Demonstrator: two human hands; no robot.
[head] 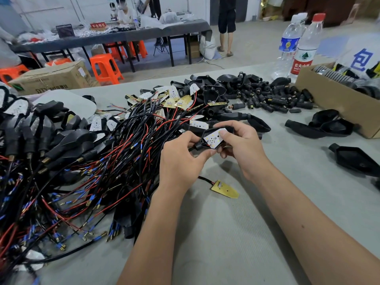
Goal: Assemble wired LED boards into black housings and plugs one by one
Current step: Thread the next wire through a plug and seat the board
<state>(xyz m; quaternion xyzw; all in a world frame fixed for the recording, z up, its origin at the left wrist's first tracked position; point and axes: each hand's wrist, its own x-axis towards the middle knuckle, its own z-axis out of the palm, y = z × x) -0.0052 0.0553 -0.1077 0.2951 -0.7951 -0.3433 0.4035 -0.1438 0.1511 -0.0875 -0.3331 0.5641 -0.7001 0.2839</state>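
A loose board (225, 189) with a yellow back is seen lying on the grey counter (236, 233) nearest, just below the hands. A black housing (213, 138) with a white LED board (214, 139) seated in it is held above the counter, gripped by the left hand (182, 161) at its neck end and pinched by the right hand (243, 148) at its wide end. A tangle of wires (92, 171) is spread to the left. Plugs (267, 95) are piled further back, beside a cardboard box (337, 105) and two bottles (296, 44).

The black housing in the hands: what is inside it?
Inside the black housing sits a white LED board, LED side up, with a red wire at its narrow end. The right hand thumb covers one corner; whatever lies beneath the board is hidden. The left hand holds the neck.
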